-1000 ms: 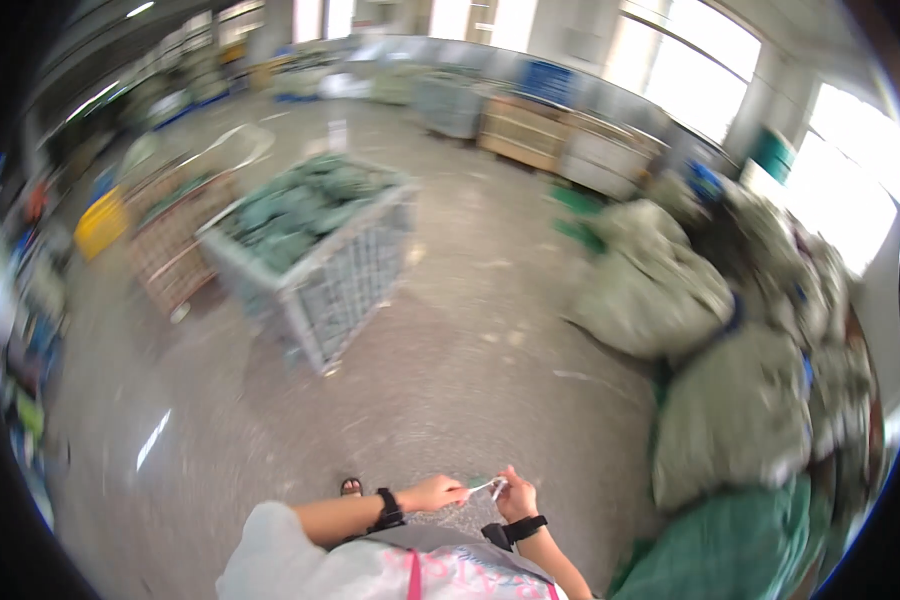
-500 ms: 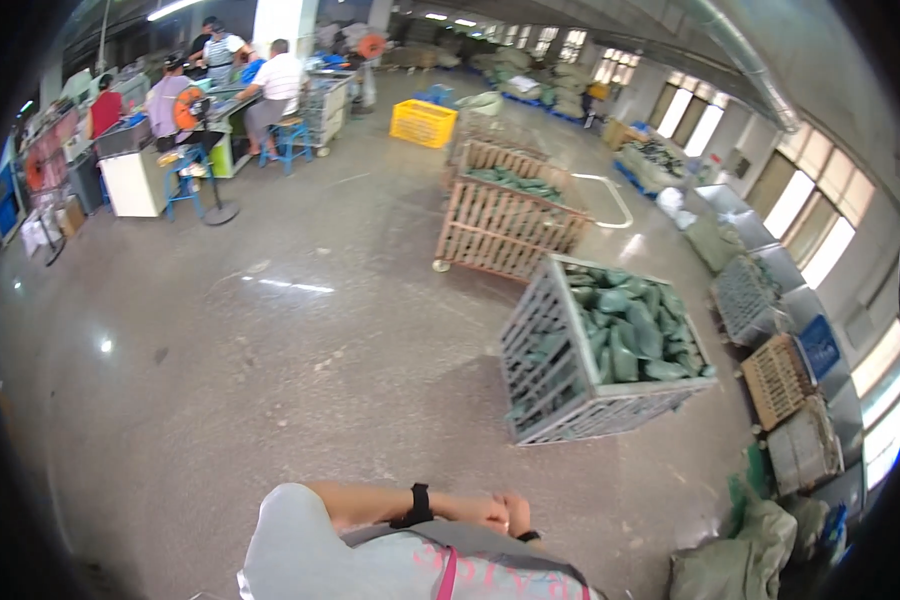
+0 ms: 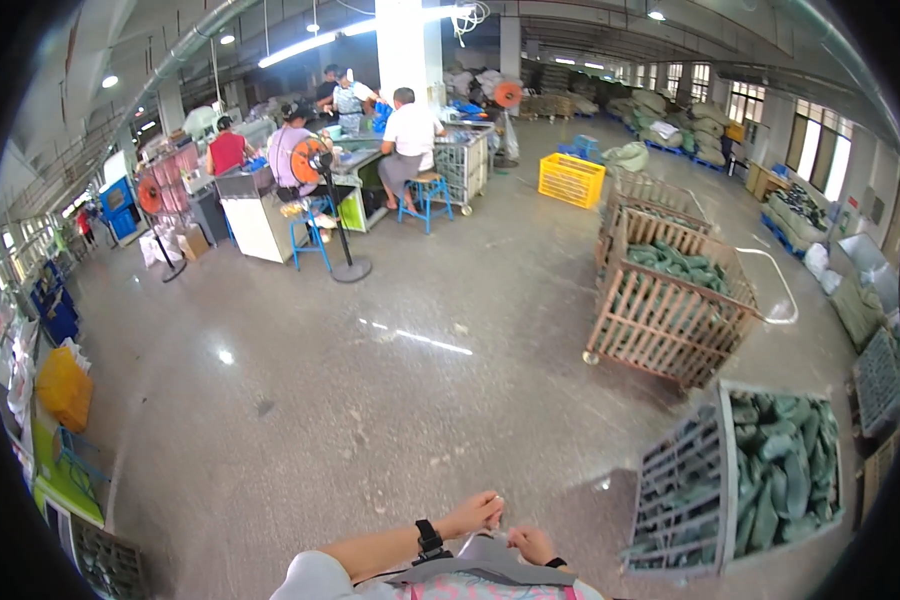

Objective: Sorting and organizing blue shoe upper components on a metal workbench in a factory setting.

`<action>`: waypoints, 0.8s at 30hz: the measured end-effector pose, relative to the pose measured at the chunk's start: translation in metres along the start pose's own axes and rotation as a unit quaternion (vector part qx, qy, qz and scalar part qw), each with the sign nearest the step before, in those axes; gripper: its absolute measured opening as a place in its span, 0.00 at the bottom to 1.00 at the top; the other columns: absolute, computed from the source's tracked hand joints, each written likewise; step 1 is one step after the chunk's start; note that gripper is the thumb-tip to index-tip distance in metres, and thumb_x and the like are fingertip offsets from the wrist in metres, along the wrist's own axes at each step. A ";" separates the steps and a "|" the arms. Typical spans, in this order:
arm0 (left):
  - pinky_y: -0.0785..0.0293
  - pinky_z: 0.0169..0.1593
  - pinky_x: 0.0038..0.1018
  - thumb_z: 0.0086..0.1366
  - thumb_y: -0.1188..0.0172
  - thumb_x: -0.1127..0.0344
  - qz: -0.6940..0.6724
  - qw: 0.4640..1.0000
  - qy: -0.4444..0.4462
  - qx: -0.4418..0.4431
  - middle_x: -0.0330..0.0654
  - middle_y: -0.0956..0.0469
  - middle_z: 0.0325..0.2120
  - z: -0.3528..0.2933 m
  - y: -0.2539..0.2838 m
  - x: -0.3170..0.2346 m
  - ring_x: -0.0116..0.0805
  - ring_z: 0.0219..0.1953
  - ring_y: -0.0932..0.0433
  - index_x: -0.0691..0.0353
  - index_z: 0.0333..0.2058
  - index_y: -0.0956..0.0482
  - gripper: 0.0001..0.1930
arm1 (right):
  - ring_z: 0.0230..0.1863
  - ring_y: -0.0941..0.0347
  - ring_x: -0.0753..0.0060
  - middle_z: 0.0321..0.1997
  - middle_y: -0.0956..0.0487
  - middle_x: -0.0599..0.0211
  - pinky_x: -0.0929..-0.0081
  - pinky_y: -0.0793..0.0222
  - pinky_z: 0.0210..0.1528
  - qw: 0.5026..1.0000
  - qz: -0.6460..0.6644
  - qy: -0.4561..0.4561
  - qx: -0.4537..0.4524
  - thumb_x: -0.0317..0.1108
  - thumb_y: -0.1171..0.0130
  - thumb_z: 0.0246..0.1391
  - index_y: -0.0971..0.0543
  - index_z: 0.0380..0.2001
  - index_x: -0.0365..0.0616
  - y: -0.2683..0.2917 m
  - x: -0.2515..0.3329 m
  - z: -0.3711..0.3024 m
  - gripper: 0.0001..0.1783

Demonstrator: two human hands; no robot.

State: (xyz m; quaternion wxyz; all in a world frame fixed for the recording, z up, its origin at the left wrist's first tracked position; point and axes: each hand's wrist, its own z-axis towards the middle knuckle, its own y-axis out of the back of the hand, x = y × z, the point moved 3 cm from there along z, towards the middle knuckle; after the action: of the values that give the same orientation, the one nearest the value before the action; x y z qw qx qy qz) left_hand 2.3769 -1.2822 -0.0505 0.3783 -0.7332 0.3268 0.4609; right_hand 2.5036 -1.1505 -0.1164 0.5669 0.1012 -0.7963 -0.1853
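Low in the view, in front of my body, are both my hands. My left hand [image 3: 473, 513] has its fingers curled together, with a black band on the wrist. Beside it, a small gap apart, my right hand [image 3: 533, 545] is also curled closed. Whatever the fingers of either hand may hold is too small or hidden to make out. Nearest to my right hand stands a grey slatted crate [image 3: 675, 490], filled with dark green bundles [image 3: 785, 470]; neither hand touches it.
Beyond it stand brown slatted carts [image 3: 670, 325] on wheels, with green bundles inside. A yellow crate [image 3: 571, 181] sits farther back. Several people work at tables [image 3: 255, 215] at the far left, near an orange floor fan [image 3: 311, 160]. An orange-yellow bin [image 3: 63, 388] is at the left edge.
My view has turned left, so the crate and carts now lie farther right. My hands, together before, are now slightly apart, the left one higher.
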 end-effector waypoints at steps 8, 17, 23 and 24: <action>0.36 0.33 0.19 0.66 0.56 0.58 0.037 0.988 -0.028 -0.147 0.33 0.32 0.24 0.129 0.135 -0.124 0.21 0.27 0.36 0.61 0.32 0.31 0.13 | 0.35 0.29 0.71 0.35 0.26 0.66 0.75 0.35 0.39 0.973 0.141 0.115 0.143 0.42 0.53 0.56 0.29 0.43 0.41 0.050 0.098 0.268 0.17; 0.34 0.34 0.22 0.67 0.58 0.59 -0.079 0.955 -0.089 -0.270 0.36 0.29 0.26 0.250 0.293 -0.211 0.25 0.33 0.31 0.64 0.30 0.29 0.14 | 0.30 0.32 0.73 0.27 0.31 0.68 0.73 0.33 0.39 0.865 0.333 -0.067 0.371 0.36 0.60 0.60 0.33 0.45 0.39 0.104 0.211 0.468 0.15; 0.36 0.28 0.21 0.64 0.55 0.57 -0.138 0.958 -0.052 -0.246 0.37 0.26 0.24 0.386 0.416 -0.246 0.26 0.27 0.30 0.64 0.33 0.24 0.16 | 0.15 0.38 0.78 0.16 0.33 0.73 0.81 0.41 0.18 0.932 0.192 -0.036 0.306 0.36 0.56 0.58 0.29 0.39 0.38 0.192 0.242 0.646 0.13; 0.36 0.28 0.21 0.64 0.55 0.57 -0.140 0.959 -0.050 -0.240 0.37 0.26 0.24 0.420 0.426 -0.264 0.26 0.27 0.30 0.64 0.33 0.24 0.16 | 0.15 0.38 0.78 0.16 0.33 0.73 0.81 0.41 0.18 0.933 0.192 -0.040 0.301 0.36 0.56 0.58 0.29 0.39 0.38 0.214 0.245 0.678 0.13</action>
State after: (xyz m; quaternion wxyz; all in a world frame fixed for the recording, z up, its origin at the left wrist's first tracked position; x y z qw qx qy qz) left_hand 1.7484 -1.1010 -0.0367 0.2675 -0.8171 0.0813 0.5041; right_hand 1.7940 -0.9238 -0.0126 0.5027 0.1047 -0.8408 0.1713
